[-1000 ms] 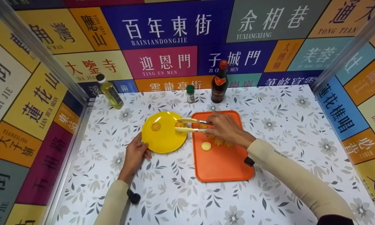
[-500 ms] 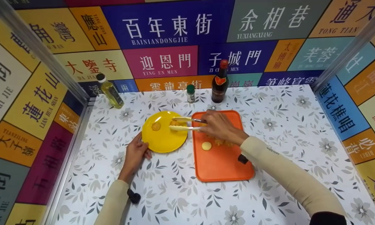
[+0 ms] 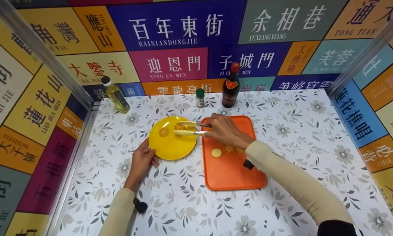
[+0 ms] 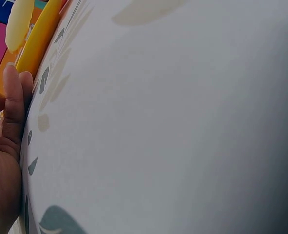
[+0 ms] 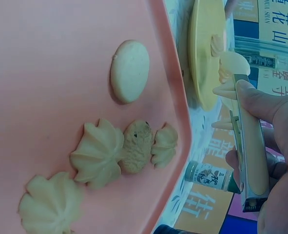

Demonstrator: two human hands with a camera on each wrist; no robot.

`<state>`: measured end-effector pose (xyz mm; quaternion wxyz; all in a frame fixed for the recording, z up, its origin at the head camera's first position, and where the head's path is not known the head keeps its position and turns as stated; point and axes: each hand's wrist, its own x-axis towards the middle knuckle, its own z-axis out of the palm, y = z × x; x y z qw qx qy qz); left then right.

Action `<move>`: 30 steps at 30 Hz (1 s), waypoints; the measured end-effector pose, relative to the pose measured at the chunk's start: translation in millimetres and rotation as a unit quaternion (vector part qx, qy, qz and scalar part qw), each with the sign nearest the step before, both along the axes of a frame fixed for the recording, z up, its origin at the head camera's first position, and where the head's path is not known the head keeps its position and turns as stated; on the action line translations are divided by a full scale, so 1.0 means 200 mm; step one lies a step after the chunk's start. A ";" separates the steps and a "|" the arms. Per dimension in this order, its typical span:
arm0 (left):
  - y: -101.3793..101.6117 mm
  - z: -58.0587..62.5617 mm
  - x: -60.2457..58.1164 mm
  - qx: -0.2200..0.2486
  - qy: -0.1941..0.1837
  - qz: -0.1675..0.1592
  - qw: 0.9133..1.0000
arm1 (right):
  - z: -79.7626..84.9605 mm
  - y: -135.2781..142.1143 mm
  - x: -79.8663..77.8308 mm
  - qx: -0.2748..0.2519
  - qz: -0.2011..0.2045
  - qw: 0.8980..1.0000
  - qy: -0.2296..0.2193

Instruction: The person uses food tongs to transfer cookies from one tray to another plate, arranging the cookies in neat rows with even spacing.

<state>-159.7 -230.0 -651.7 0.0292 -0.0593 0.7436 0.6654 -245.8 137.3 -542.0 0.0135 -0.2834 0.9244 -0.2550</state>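
My left hand (image 3: pixel 144 158) holds the near left rim of a yellow plate (image 3: pixel 173 149), with its fingers along the edge. In my right hand (image 3: pixel 227 131) are tongs (image 3: pixel 186 132) with cream tips and metal arms. Between the tips, over the plate's upper right part, is a golden-brown cookie (image 3: pixel 180 127). To its left on the plate lies a swirled cookie (image 3: pixel 163 132). In the right wrist view the thumb lies along the tongs' metal arm, and the tips partly cover the cookie.
An orange tray (image 3: pixel 235 178) right of the plate bears a pale round biscuit (image 3: pixel 216 153) and several piped cookies (image 5: pixel 100 153). Behind stand an oil bottle (image 3: pixel 117 98), a green-capped shaker (image 3: pixel 200 98) and a dark red-topped bottle (image 3: pixel 229 91). Printed walls enclose the table.
My right hand has moved left with the tongs, carrying the cookie from the plate's right edge further in, nearer the swirled cookie. The left hand and plate have stayed in place.
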 end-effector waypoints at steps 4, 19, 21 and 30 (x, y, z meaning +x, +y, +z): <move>0.00 0.00 0.00 0.008 -0.003 0.002 1.000 | -0.01 -0.03 -0.02 -0.003 0.006 1.000 -0.002; 0.00 0.00 0.00 0.016 -0.008 0.000 1.000 | -0.05 -0.09 -0.04 0.014 0.025 0.999 0.020; 0.00 0.00 0.00 0.015 -0.009 0.000 1.000 | -0.05 -0.10 -0.05 0.021 0.025 0.999 0.017; -0.01 0.00 0.00 0.016 -0.007 -0.005 1.000 | -0.06 -0.11 -0.05 0.034 0.027 0.999 0.013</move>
